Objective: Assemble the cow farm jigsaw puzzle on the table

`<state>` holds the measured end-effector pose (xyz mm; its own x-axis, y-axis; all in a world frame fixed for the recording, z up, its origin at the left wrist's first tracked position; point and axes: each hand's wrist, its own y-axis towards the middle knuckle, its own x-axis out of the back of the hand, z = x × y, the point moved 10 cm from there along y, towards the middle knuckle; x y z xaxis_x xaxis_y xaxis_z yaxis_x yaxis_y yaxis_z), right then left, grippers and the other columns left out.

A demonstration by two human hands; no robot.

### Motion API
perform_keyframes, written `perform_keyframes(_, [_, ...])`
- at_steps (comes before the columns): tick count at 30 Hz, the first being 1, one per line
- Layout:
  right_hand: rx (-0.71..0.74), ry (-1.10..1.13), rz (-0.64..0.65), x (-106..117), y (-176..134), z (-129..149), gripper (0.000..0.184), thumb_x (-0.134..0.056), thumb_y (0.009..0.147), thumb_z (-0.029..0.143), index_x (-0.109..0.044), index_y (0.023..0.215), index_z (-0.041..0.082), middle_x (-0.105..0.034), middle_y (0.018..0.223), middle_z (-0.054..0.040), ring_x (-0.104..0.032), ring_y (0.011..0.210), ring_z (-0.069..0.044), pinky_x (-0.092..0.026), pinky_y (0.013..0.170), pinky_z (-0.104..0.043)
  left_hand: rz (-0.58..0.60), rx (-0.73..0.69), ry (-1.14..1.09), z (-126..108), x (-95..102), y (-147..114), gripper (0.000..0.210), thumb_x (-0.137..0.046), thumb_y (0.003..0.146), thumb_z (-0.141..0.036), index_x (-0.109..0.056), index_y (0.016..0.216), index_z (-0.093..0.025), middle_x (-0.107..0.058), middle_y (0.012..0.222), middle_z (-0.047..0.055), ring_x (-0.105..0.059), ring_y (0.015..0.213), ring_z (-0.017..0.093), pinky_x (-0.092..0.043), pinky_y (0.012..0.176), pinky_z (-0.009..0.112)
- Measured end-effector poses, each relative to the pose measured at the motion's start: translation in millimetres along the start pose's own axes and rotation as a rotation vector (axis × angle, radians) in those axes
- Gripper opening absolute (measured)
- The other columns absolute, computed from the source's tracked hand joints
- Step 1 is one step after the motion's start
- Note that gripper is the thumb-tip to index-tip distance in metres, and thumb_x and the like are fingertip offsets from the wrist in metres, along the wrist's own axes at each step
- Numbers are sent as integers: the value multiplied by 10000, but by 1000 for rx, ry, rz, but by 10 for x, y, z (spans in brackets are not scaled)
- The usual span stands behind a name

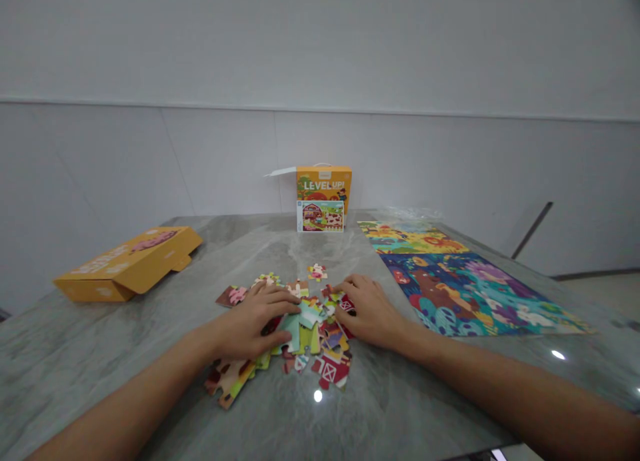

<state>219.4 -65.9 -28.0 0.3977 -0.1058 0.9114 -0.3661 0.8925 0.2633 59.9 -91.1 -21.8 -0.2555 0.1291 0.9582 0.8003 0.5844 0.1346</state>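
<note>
A loose heap of jigsaw puzzle pieces lies on the table in front of me, some overlapping. My left hand rests palm down on the heap's left side, fingers stretched out and thumb apart. At the right side, my right hand touches the pieces with its fingertips, thumb and fingers apart around a red barn piece. Nearest me lies another red barn piece. A single piece with a pink patch sits apart beyond the heap. What is under both palms is hidden.
A yellow box lies at the left. Upright by the wall stands an orange "LEVEL UP!" box, a farm picture card leaning before it. At right are a yellow animal puzzle and a blue sea puzzle, with clear plastic behind.
</note>
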Motion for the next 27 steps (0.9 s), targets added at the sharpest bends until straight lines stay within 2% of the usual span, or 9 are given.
perform_keyframes(3, [2, -24, -24, 4, -6, -20, 366, -603, 875, 295, -675, 1217, 186, -569, 1304, -178, -504, 1232, -313, -365, 1042, -494, -12, 15, 14, 21, -8, 5, 309, -509, 987, -337, -613, 1271, -270, -611, 1358, 50, -499, 1301, 250, -278, 1165, 484])
perform_keyframes(6, [181, 34, -20, -1, -41, 207, 411, -631, 871, 347, -648, 1261, 216, -520, 1416, -151, -447, 1314, -300, -320, 1094, -493, -23, 23, 30, 48, -8, -13, 367, -523, 983, -419, -573, 1326, -297, -558, 1425, 55, -426, 1365, 276, -222, 1181, 535])
perform_keyframes(9, [370, 97, 59, -75, -105, 478, 574, -677, 841, 474, -565, 1362, 261, -514, 1453, -100, -417, 1345, -289, -282, 1121, -491, -14, 14, 35, 70, -8, -45, 713, -666, 829, -624, -461, 1443, -326, -425, 1538, 79, -329, 1421, 364, -161, 1174, 626])
perform_keyframes(11, [407, 111, 95, -133, -112, 569, 607, -685, 824, 545, -567, 1357, 278, -537, 1438, -81, -422, 1337, -292, -257, 1127, -501, 9, 41, 33, 107, -31, -51, 886, -687, 753, -702, -385, 1499, -332, -370, 1569, 98, -291, 1429, 415, -144, 1154, 678])
perform_keyframes(13, [406, 121, 89, -164, -86, 613, 551, -701, 810, 559, -629, 1271, 266, -594, 1367, -79, -465, 1288, -281, -257, 1122, -492, 33, 99, 40, 165, -73, -32, 932, -664, 745, -734, -356, 1520, -320, -347, 1579, 115, -258, 1435, 453, -139, 1130, 718])
perform_keyframes(17, [422, 151, 35, -162, -31, 669, 381, -747, 794, 455, -687, 1100, 237, -679, 1163, -65, -548, 1141, -244, -327, 1065, -439, 50, 135, 75, 179, -149, 62, 925, -656, 756, -722, -347, 1526, -311, -331, 1588, 115, -262, 1429, 462, -159, 1116, 729])
perform_keyframes(20, [413, 177, 1, -152, -17, 657, 298, -739, 789, 351, -678, 1048, 217, -685, 1102, -59, -559, 1088, -237, -371, 1011, -405, 26, 84, 66, 137, -129, 99, 832, -701, 781, -615, -416, 1482, -268, -400, 1550, 117, -346, 1400, 405, -205, 1147, 654])
perform_keyframes(24, [394, 206, -20, -152, -13, 605, 333, -743, 731, 273, -660, 1047, 205, -677, 1071, -58, -559, 1053, -234, -398, 963, -379, -18, 78, 3, 192, -40, 35, 630, -707, 817, -497, -536, 1342, -194, -538, 1426, 129, -449, 1340, 336, -281, 1161, 526])
perform_keyframes(27, [378, 201, -36, -79, 7, 557, 339, -756, 702, 263, -659, 1023, 210, -660, 1047, -55, -559, 1038, -234, -395, 956, -382, -74, 91, -32, 249, 24, -19, 559, -695, 826, -472, -554, 1289, -194, -590, 1344, 121, -489, 1292, 329, -333, 1129, 502])
